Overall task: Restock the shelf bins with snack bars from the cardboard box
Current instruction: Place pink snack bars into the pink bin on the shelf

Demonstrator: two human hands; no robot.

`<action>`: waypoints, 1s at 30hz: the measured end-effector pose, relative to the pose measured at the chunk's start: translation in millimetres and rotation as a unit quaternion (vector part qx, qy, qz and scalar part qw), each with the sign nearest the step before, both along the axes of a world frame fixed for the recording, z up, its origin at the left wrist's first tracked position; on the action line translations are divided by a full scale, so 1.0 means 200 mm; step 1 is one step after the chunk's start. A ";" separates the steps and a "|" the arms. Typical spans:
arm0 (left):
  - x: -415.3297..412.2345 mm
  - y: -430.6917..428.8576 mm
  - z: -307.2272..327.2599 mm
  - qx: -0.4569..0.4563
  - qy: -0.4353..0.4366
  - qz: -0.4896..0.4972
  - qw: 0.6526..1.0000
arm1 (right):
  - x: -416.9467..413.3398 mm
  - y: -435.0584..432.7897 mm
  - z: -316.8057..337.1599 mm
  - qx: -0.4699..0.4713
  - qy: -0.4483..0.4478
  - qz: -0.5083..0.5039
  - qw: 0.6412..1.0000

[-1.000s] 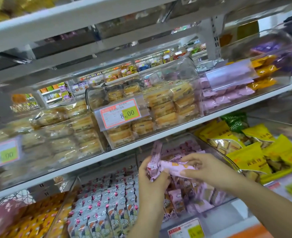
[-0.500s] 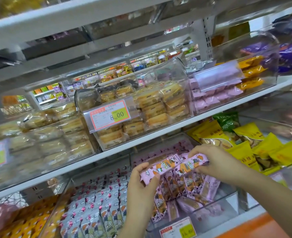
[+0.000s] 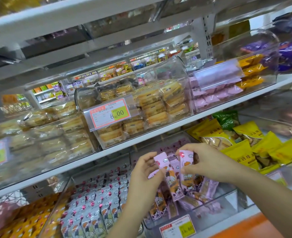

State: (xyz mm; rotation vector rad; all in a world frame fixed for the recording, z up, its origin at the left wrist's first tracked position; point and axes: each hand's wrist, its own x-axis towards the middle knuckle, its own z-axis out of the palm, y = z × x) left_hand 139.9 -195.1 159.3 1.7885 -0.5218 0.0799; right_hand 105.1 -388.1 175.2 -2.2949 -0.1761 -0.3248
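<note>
Both hands are over the pink-bar bin (image 3: 227,196) on the lower shelf, centre-right. A bunch of pink snack bars (image 3: 173,169) sits between them. Left hand (image 3: 145,174) has its fingers curled round the left side of the bunch, thumb on the near face. Right hand (image 3: 209,162) pinches the top of the rightmost bar, thumb near and fingers far. Both are clamped on bars, nothing loose. Key relation: the bars' long axis runs close to vertical, tops slightly fanned. Both grips are at the upper ends, and the lower ends already point down among the bars standing in the bin. So the target is straight below the fingers, not off to a side. My read is that the next move is a short drop and release, no reorienting needed. Neither hand is clearly closer, since they meet at the same height on opposite flanks. Risk, as a guess: the fan splays on release and bars tip toward the near wall, above the price tag (image 3: 178,226). The neighbouring bin of white-wrapped bars (image 3: 104,203) is to the left and the yellow bags (image 3: 245,152) are to the right, both just beside the work zone. The biscuit bin (image 3: 150,109) is on the shelf above, apart from the hands. Cardboard box isn't in view.
</note>
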 end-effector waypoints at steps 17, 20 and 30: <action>0.04 0.00 -0.18 0.245 0.266 -0.083 0.929 | -0.02 -0.09 -0.07 -0.171 0.076 -0.083 0.979; 0.06 -0.03 -0.24 0.298 0.266 -0.083 0.913 | 0.00 -0.06 -0.11 -0.227 0.099 -0.079 0.966; 0.08 -0.06 -0.26 0.285 0.236 -0.101 0.923 | 0.02 -0.03 -0.18 -0.191 0.106 -0.053 0.974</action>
